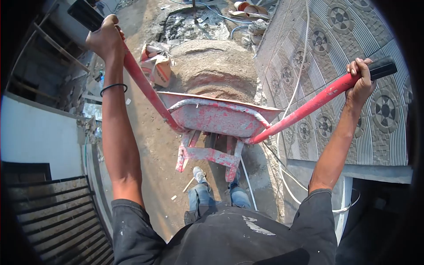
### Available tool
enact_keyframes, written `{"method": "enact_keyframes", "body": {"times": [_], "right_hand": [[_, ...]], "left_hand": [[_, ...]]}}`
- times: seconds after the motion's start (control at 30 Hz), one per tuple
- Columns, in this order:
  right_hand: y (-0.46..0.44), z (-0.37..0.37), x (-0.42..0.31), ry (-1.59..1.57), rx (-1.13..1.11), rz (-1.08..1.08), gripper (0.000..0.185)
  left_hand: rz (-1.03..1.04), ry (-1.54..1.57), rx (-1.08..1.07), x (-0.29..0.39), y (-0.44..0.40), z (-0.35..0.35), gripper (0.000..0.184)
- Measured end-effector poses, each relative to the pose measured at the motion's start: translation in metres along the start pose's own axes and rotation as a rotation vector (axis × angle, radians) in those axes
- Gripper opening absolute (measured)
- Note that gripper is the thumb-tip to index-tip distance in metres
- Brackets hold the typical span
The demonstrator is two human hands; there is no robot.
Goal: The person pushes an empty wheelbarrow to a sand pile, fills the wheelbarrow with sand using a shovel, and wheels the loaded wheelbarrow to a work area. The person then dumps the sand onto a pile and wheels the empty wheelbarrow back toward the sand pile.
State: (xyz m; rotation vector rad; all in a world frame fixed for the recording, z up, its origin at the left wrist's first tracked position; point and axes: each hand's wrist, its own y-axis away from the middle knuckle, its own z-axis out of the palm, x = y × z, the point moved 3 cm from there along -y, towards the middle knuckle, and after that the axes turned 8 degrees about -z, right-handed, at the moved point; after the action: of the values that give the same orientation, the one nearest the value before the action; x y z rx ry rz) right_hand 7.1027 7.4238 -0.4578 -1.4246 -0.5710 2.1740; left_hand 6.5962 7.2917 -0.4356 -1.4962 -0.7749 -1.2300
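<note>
A red wheelbarrow (pixel 212 118) with worn, pale-spotted paint stands tipped up in front of me, its legs toward my feet and its tray facing away. My left hand (pixel 106 39) is closed around its left handle (pixel 143 79), just below the black grip at the upper left. On the right, my right hand (pixel 361 80) wraps round the other handle (pixel 309 105), beside its black grip. Past the tray's rim lies a pile of sand (pixel 216 66). What the tray holds is hidden from this side.
Paper sacks (pixel 157 66) lie left of the sand. A patterned tile wall (pixel 327 79) runs along the right, with a loose pale cable (pixel 304 48) before it. A slatted metal grille (pixel 57 212) is at lower left. Rubble and a blue hose (pixel 216 15) lie farther ahead.
</note>
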Motion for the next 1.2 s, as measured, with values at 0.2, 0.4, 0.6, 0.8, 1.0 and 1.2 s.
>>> {"method": "enact_keyframes", "body": {"times": [0.2,0.4,0.6,0.8,1.0,1.2], "right_hand": [[0.057,-0.022,-0.055,0.04,0.067,0.077,0.015],[0.157,-0.018,-0.146,-0.011,0.014,0.26,0.015],[0.214,-0.025,-0.209,-0.041,0.054,0.155,0.02],[0.23,-0.063,-0.26,-0.102,0.075,0.197,0.019],[0.234,-0.099,-0.267,-0.119,0.058,0.238,0.019],[0.218,-0.114,-0.25,-0.128,0.02,0.274,0.016]], "left_hand": [[-0.061,0.191,-0.325,0.008,0.029,-0.029,0.01],[-0.313,0.361,-0.699,0.033,0.095,-0.182,0.013],[-0.233,0.39,-0.455,0.07,0.164,-0.285,0.015],[-0.246,0.344,-0.458,0.117,0.221,-0.317,0.015],[-0.241,0.242,-0.507,0.133,0.258,-0.323,0.017],[-0.246,0.266,-0.537,0.133,0.256,-0.3,0.015]]}}
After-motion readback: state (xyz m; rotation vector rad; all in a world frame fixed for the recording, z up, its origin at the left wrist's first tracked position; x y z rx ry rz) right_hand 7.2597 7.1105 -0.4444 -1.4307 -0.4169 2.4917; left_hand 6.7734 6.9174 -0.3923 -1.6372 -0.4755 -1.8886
